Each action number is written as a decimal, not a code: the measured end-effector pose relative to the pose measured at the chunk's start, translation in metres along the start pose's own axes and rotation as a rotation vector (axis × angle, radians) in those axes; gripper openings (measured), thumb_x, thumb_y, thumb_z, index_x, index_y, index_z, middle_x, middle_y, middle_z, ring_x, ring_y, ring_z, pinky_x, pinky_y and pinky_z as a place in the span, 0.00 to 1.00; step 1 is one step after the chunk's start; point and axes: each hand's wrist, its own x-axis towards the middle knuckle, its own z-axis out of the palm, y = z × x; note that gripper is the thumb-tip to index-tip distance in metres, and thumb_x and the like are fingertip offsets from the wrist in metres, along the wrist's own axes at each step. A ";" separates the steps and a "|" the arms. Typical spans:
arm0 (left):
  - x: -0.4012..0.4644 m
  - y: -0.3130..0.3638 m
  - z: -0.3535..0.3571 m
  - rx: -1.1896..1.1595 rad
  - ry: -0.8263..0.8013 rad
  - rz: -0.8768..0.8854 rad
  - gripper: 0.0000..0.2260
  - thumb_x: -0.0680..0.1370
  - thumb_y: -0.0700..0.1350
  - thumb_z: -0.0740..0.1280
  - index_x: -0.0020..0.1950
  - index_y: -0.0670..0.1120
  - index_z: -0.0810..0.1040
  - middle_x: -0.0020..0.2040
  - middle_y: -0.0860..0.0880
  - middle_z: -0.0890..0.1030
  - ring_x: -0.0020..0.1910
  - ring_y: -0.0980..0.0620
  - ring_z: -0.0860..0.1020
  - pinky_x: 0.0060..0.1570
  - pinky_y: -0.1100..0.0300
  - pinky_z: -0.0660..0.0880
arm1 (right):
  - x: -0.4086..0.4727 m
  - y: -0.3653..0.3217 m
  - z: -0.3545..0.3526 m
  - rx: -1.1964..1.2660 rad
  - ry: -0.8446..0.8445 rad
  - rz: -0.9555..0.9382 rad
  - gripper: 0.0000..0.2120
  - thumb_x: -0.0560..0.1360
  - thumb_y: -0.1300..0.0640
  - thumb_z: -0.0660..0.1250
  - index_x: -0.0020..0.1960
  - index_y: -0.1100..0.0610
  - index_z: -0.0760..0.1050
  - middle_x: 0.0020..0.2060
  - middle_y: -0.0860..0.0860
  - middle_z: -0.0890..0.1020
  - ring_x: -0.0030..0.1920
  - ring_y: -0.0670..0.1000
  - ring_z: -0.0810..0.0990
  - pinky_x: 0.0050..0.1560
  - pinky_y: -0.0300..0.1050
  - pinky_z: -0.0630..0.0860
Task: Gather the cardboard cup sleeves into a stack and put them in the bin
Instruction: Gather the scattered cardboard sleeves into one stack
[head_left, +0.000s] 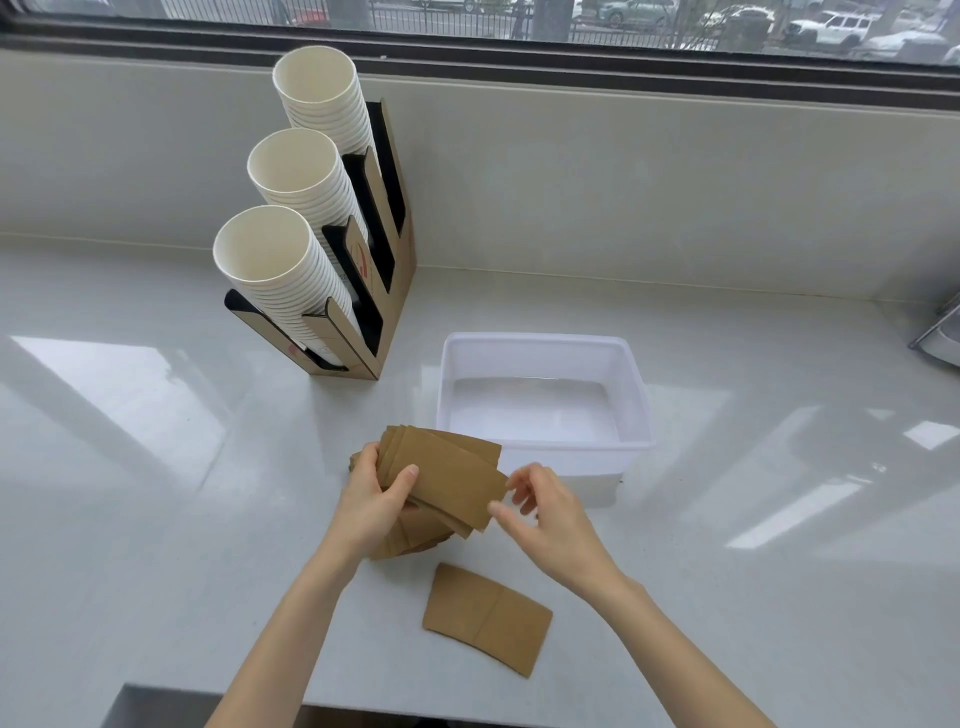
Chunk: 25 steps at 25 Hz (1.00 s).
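Observation:
My left hand (371, 499) grips a fanned bundle of several flat brown cardboard cup sleeves (447, 475), held tilted just above the counter. My right hand (545, 512) is at the bundle's right end, thumb and fingertips touching the edge of the top sleeve. One more brown sleeve (488, 618) lies flat on the counter nearer to me, below the hands. A few sleeves under the bundle are partly hidden by my left hand. The white translucent plastic bin (540, 345) stands just behind and right of the hands, with nothing inside it.
A cardboard holder (395, 306) with three slanted stacks of white paper cups (270, 265) stands at the back left. The pale counter (156, 467) meets a wall and window ledge behind. A metal object (940, 338) shows at the far right edge.

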 end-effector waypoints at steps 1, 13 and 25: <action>0.002 -0.002 -0.002 -0.005 0.019 -0.011 0.10 0.76 0.43 0.63 0.56 0.48 0.68 0.58 0.45 0.75 0.57 0.45 0.75 0.61 0.44 0.73 | -0.005 0.005 0.005 -0.110 -0.094 0.031 0.18 0.72 0.46 0.66 0.58 0.52 0.67 0.50 0.48 0.72 0.50 0.47 0.72 0.53 0.41 0.70; 0.002 -0.003 0.001 -0.049 0.034 -0.058 0.11 0.77 0.43 0.62 0.58 0.47 0.67 0.61 0.43 0.73 0.57 0.45 0.75 0.41 0.61 0.77 | -0.028 0.021 0.052 -0.559 -0.273 0.018 0.24 0.68 0.53 0.65 0.61 0.58 0.64 0.59 0.56 0.67 0.59 0.57 0.65 0.56 0.47 0.63; -0.001 0.003 0.004 -0.077 0.024 -0.055 0.08 0.77 0.41 0.62 0.55 0.48 0.67 0.57 0.46 0.73 0.52 0.48 0.75 0.31 0.72 0.78 | -0.025 0.034 0.027 -0.401 -0.206 -0.071 0.26 0.68 0.51 0.64 0.62 0.60 0.64 0.50 0.49 0.61 0.54 0.52 0.65 0.54 0.37 0.61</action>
